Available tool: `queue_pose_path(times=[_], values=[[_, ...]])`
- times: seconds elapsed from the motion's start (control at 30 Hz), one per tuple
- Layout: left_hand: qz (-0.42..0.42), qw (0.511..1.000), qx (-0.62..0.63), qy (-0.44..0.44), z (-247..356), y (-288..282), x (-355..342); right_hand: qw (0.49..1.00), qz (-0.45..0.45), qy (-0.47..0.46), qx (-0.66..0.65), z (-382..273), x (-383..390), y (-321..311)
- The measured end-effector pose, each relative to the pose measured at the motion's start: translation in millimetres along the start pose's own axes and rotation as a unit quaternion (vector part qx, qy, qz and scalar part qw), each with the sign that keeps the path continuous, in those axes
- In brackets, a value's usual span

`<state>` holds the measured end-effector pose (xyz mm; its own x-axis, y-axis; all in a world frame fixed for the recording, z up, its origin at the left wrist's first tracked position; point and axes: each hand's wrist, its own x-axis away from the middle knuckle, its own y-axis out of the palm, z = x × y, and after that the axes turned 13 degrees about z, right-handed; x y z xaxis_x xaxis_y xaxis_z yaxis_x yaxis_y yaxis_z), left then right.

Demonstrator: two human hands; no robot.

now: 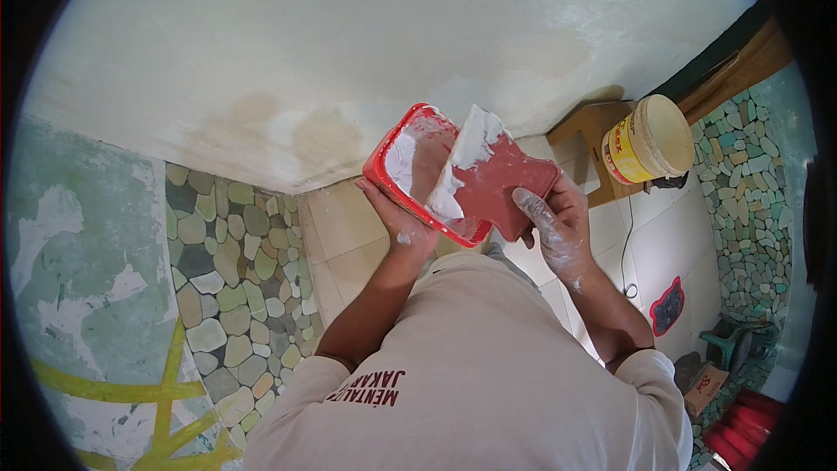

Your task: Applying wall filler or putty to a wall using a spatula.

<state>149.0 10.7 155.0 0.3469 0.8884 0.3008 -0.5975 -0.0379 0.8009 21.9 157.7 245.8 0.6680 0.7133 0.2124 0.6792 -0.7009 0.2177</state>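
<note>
My left hand supports a red plastic tub from its left side and below. White filler paste coats the inside of the tub. In my right hand is a flat reddish-brown plastic putty spreader, pinched at its narrow end between thumb and fingers. White paste lies thick along the spreader's wide edge, which is over the tub and hides part of its inside. Dried white smears mark my right thumb and wrist.
A pale patched wall rises just ahead. To the right, a yellow-labelled bucket stands on a brown wooden stool. A red-edged dark mat lies on the tiled floor. A small cardboard box sits at lower right, and pebble-patterned surfaces flank both sides.
</note>
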Motion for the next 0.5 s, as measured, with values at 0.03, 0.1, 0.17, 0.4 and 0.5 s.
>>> queue_pose_path(times=[0.03,0.1,0.17,0.4,0.5], values=[[0.008,1.000,-0.005,-0.002,2,0,2,1.000,0.001,0.001,0.000,3,1,3],[0.000,1.000,0.001,-0.008,5,-4,1,0.998,0.037,-0.023,-0.046,9,2,9],[-0.009,1.000,0.009,-0.012,7,-6,-1,0.998,0.038,-0.014,-0.051,10,2,10],[0.027,0.999,-0.003,-0.030,3,-2,-3,0.992,0.066,-0.074,-0.076,22,-3,16],[0.031,0.999,-0.009,-0.020,-10,-10,-13,0.997,0.036,-0.021,-0.067,29,-10,2]])
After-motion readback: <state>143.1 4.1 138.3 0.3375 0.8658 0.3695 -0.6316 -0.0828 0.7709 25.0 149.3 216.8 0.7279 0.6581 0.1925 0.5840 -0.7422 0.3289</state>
